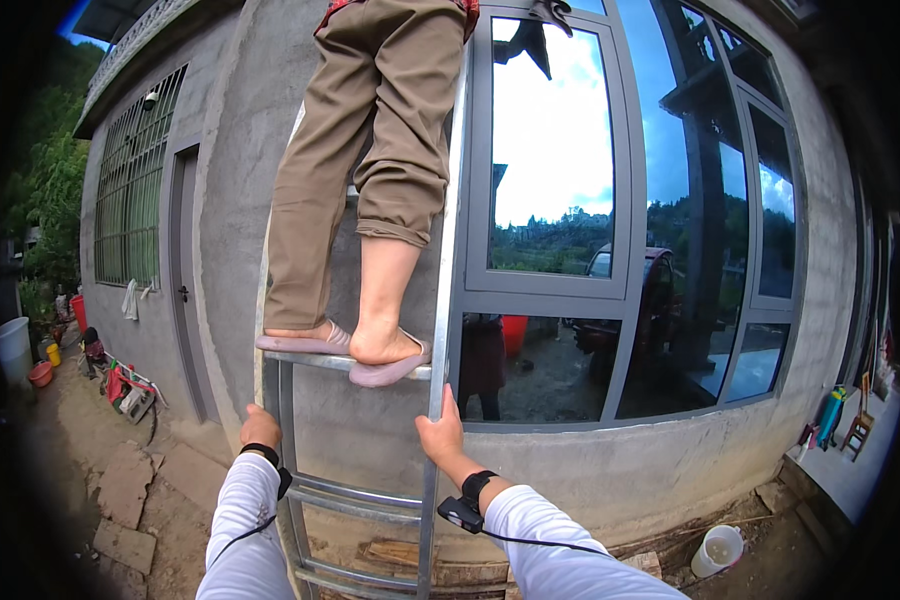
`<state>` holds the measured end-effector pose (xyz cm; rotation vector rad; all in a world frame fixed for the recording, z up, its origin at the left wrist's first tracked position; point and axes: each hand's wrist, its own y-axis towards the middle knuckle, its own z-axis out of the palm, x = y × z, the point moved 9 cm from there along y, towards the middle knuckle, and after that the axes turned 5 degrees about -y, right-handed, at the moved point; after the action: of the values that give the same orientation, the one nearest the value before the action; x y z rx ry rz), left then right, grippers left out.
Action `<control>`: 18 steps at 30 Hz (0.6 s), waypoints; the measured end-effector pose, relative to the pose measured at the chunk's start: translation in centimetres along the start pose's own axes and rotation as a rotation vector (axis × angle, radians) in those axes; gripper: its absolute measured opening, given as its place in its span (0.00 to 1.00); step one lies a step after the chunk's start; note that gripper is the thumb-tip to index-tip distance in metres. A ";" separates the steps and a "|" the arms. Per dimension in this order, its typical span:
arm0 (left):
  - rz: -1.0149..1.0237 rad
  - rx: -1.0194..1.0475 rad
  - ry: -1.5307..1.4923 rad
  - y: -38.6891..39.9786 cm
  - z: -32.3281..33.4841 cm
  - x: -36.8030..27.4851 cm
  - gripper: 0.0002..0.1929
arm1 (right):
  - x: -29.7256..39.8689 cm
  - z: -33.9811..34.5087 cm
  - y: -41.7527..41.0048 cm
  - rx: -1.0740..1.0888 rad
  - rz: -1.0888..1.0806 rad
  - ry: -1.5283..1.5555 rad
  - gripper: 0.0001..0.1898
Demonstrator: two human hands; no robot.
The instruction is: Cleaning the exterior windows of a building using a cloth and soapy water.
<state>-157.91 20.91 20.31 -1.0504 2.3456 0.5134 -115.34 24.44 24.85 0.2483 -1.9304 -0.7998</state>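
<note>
A metal ladder leans against the grey concrete wall. My left hand grips its left rail and my right hand grips its right rail, both below the rung where another person stands. That person's brown trousers have one leg rolled up, and the feet wear pale pink slippers. The person's upper body is out of view. Black straps circle both my wrists, with a small black device at the right one.
Right of the ladder is a large grey-framed window. A white bucket stands on the ground at lower right. Broken paving slabs lie at lower left, with a red basin and a white tub beyond. Wood pieces lie behind the ladder's foot.
</note>
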 end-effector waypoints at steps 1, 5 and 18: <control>-0.003 -0.003 -0.018 0.3 0.2 0.2 0.23 | 0.0 0.0 -0.1 0.001 -0.003 0.000 0.42; 0.023 -0.005 0.019 0.7 0.5 -0.1 0.24 | 0.0 0.0 -0.1 -0.007 -0.018 0.009 0.42; 0.018 0.048 0.102 1.3 1.2 0.2 0.26 | -0.1 0.4 -0.1 -0.004 0.009 -0.018 0.42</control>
<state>-158.70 22.24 19.40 -1.0572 2.4459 0.4167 -115.62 24.59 24.57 0.2303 -1.9453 -0.8025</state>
